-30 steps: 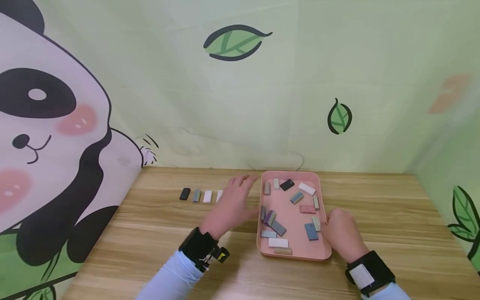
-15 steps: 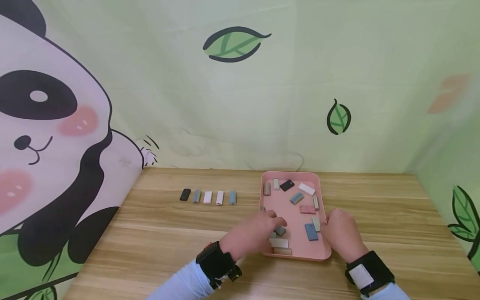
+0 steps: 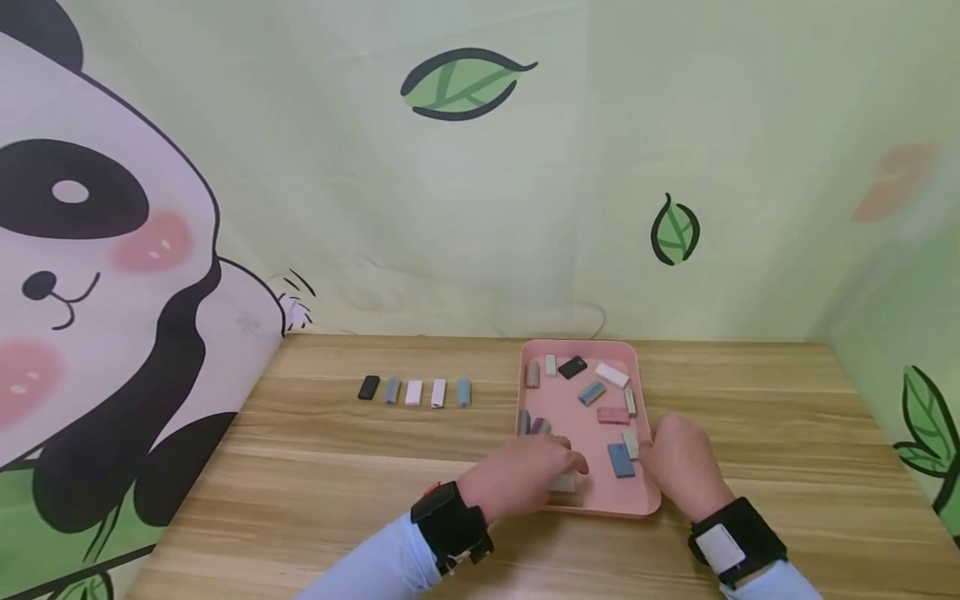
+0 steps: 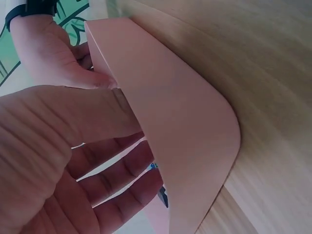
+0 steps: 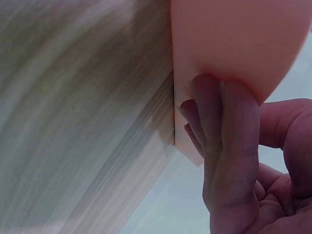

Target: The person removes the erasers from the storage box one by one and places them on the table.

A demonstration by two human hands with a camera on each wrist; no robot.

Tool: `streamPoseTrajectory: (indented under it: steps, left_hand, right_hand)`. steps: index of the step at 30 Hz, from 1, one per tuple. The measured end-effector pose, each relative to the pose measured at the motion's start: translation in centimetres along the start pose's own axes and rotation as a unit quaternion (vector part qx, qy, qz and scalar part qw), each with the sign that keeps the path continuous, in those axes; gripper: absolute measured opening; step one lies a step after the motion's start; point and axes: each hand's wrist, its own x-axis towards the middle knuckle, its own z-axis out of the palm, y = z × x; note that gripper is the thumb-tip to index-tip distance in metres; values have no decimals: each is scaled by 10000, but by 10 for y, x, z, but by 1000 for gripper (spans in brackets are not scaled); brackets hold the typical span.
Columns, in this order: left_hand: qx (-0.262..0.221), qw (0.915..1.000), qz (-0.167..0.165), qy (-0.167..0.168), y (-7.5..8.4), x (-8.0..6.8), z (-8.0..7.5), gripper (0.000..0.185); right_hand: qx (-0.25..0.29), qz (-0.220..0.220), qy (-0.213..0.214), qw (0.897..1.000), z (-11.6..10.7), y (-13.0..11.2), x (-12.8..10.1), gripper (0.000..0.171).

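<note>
A pink tray (image 3: 592, 492) on the wooden table holds several small rectangular blocks in different colours. My left hand (image 3: 521, 473) reaches over its near left corner, palm down, above the blocks there. In the left wrist view the fingertips of the left hand (image 4: 107, 190) dip behind the tray wall (image 4: 180, 112), so I cannot tell whether they hold a block. A white block (image 3: 562, 483) shows partly beneath that hand. My right hand (image 3: 684, 465) grips the tray's right edge, fingers against the outside wall (image 5: 234, 39) and the thumb over the rim.
Left of the tray a row of small blocks lies on the table: a black one (image 3: 368, 387), a grey-blue one (image 3: 392, 391), two white ones (image 3: 413, 392) and a blue one (image 3: 464, 392). A green cloth backdrop (image 3: 480, 208) with a panda print stands behind the table.
My left hand has moved from beside the row, right and toward me, into the tray's near left part, shifting slightly further right since half a second ago. The right hand stays at the tray's edge.
</note>
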Motion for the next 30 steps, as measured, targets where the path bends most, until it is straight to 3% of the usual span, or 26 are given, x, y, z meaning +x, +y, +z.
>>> streamPoseTrajectory:
  steps: [8, 14, 20, 22, 30]
  left_hand:
    - [323, 9988, 336, 139, 1, 15, 7, 27]
    - [278, 9982, 490, 210, 3, 28, 16, 26]
    - [-437, 9984, 354, 11, 9, 34, 14, 9]
    - [-641, 9977, 226, -81, 12, 36, 14, 11]
    - [-60, 10000, 49, 60, 19, 41, 20, 11]
  right_hand:
    - [-32, -77, 28, 10000, -1, 0, 0, 16]
    - [-75, -96, 23, 9999, 0, 1, 1, 16]
    - [-26, -123, 19, 9999, 1, 2, 1, 15]
    - [-44, -145, 74, 9999, 0, 3, 2, 16]
    - [-98, -255, 182, 9995, -1, 4, 2, 21]
